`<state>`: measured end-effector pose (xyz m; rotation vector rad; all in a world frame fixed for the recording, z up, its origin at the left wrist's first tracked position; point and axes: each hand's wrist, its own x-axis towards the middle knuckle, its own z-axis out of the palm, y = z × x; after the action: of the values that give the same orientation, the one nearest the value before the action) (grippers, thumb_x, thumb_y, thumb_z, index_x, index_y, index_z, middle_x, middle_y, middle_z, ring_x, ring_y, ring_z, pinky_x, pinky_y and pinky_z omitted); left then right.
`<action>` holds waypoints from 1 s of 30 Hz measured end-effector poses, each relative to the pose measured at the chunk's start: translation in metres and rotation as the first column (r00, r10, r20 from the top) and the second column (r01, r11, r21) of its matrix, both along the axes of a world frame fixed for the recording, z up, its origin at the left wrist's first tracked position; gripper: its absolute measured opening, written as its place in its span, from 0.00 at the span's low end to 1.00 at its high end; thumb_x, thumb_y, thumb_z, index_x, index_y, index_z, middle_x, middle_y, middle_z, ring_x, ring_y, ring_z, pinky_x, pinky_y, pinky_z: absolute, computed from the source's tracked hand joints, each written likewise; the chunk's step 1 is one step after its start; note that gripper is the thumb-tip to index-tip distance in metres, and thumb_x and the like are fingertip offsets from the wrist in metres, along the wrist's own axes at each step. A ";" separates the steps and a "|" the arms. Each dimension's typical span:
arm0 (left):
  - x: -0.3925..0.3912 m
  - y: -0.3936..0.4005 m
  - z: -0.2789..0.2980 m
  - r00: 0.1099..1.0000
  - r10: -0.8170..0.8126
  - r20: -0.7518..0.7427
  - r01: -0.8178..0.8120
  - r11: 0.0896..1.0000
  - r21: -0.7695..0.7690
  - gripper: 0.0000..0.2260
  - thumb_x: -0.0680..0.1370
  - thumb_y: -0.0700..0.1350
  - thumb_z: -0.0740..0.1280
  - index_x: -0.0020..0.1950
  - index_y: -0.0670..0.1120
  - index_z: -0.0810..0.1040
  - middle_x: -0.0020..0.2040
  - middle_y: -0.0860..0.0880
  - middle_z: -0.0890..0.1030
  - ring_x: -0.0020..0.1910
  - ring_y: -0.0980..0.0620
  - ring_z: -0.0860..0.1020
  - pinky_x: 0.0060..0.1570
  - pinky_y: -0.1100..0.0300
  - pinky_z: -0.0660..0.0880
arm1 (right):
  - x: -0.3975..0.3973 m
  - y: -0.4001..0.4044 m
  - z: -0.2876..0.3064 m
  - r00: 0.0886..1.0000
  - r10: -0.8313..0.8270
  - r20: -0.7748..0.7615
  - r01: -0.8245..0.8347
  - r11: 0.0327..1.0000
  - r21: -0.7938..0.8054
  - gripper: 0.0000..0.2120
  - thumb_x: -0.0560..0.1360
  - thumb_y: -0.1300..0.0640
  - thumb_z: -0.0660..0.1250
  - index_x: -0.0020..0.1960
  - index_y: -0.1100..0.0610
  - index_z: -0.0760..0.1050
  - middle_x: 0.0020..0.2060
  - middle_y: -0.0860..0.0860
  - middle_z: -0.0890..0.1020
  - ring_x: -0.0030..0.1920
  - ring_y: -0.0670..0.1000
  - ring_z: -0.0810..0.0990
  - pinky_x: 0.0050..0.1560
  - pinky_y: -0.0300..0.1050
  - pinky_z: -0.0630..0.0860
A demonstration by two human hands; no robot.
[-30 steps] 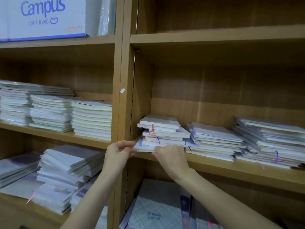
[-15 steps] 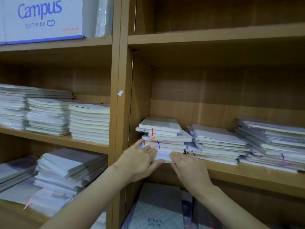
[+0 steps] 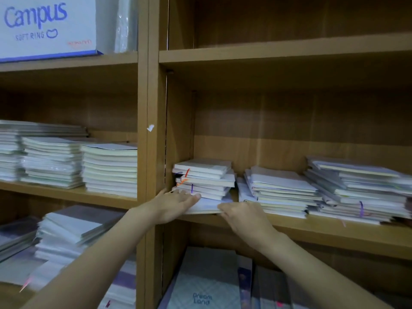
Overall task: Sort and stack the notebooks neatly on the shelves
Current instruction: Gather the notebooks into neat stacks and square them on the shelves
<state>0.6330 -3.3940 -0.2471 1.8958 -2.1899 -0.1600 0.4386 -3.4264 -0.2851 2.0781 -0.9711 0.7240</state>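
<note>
A short, uneven stack of white notebooks [image 3: 205,181] with orange and purple ribbon markers sits at the left end of the right-hand middle shelf [image 3: 312,233]. My left hand [image 3: 176,204] lies flat with straight fingers against the stack's front left corner, over the bottom notebook. My right hand [image 3: 243,216] touches the front edge of the bottom notebook at the stack's right; its fingertips are hidden under my knuckles. Two more untidy notebook stacks [image 3: 278,192] [image 3: 361,190] lie further right on the same shelf.
Tidier notebook stacks [image 3: 109,168] fill the left bay's middle shelf, and slanted piles [image 3: 73,233] lie below. A white Campus box [image 3: 46,25] stands top left. Large notebooks, one marked Dream Land [image 3: 205,286], sit under the right shelf. A wooden upright [image 3: 151,152] divides the bays.
My left hand has moved from the upright onto the stack's front left corner and flattened there. My right hand has slid a little right along the bottom notebook's edge.
</note>
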 end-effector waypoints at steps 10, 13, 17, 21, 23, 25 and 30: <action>0.048 0.042 0.029 0.764 -0.230 -0.603 -0.095 0.884 -0.458 0.24 0.77 0.41 0.66 0.71 0.52 0.65 0.67 0.51 0.72 0.66 0.52 0.70 0.62 0.55 0.69 | 0.027 0.034 0.133 0.972 0.128 0.199 -0.120 0.992 -0.049 0.14 0.81 0.49 0.55 0.54 0.55 0.75 0.47 0.51 0.81 0.48 0.56 0.79 0.43 0.48 0.75; 0.031 0.055 0.035 0.670 -0.346 -0.657 -0.098 0.836 -0.540 0.20 0.77 0.42 0.65 0.68 0.52 0.68 0.60 0.55 0.75 0.60 0.55 0.74 0.57 0.59 0.73 | 0.012 0.062 0.155 0.960 0.203 0.191 -0.188 0.977 -0.097 0.12 0.80 0.49 0.57 0.54 0.53 0.76 0.47 0.50 0.82 0.47 0.54 0.79 0.42 0.46 0.71; 0.000 0.072 0.052 0.672 -0.433 -0.600 -0.105 0.747 -0.657 0.10 0.77 0.38 0.64 0.56 0.48 0.73 0.47 0.57 0.77 0.46 0.62 0.77 0.38 0.76 0.73 | -0.032 0.088 0.172 0.955 0.274 0.111 -0.258 0.956 -0.140 0.11 0.79 0.51 0.60 0.54 0.54 0.78 0.44 0.49 0.83 0.44 0.50 0.80 0.39 0.43 0.72; -0.060 0.073 0.069 0.557 -0.540 -0.631 -0.007 0.757 -0.654 0.10 0.77 0.36 0.63 0.56 0.48 0.72 0.51 0.49 0.79 0.44 0.54 0.82 0.43 0.64 0.80 | -0.092 0.094 0.170 0.966 0.234 0.108 -0.200 0.946 -0.257 0.15 0.78 0.49 0.59 0.50 0.57 0.79 0.38 0.51 0.83 0.36 0.52 0.81 0.32 0.39 0.69; -0.091 0.068 0.074 0.503 -0.571 -0.648 0.012 0.755 -0.656 0.11 0.77 0.37 0.63 0.57 0.49 0.71 0.53 0.48 0.79 0.44 0.53 0.82 0.44 0.62 0.80 | -0.120 0.099 0.170 0.975 0.198 0.096 -0.162 0.942 -0.295 0.17 0.77 0.49 0.58 0.49 0.58 0.79 0.36 0.51 0.83 0.33 0.52 0.81 0.30 0.36 0.68; -0.117 0.063 0.081 0.475 -0.628 -0.616 0.034 0.713 -0.701 0.12 0.77 0.37 0.64 0.58 0.49 0.71 0.53 0.51 0.79 0.47 0.55 0.82 0.46 0.61 0.80 | -0.146 0.106 0.174 0.979 0.175 0.107 -0.127 0.925 -0.358 0.16 0.77 0.51 0.58 0.49 0.60 0.80 0.37 0.53 0.83 0.33 0.54 0.81 0.28 0.40 0.74; -0.168 0.044 0.106 0.447 -0.743 -0.499 0.101 0.596 -0.797 0.19 0.78 0.34 0.61 0.60 0.58 0.69 0.55 0.58 0.77 0.51 0.62 0.79 0.51 0.67 0.77 | -0.194 0.108 0.180 0.970 0.127 0.208 -0.011 0.876 -0.481 0.15 0.78 0.54 0.60 0.53 0.63 0.79 0.41 0.57 0.84 0.37 0.57 0.83 0.30 0.51 0.79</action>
<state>0.4649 -3.3504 -0.1413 0.5202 -1.6419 -0.2260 0.2445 -3.3185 -0.1047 1.6202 -0.7443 1.1418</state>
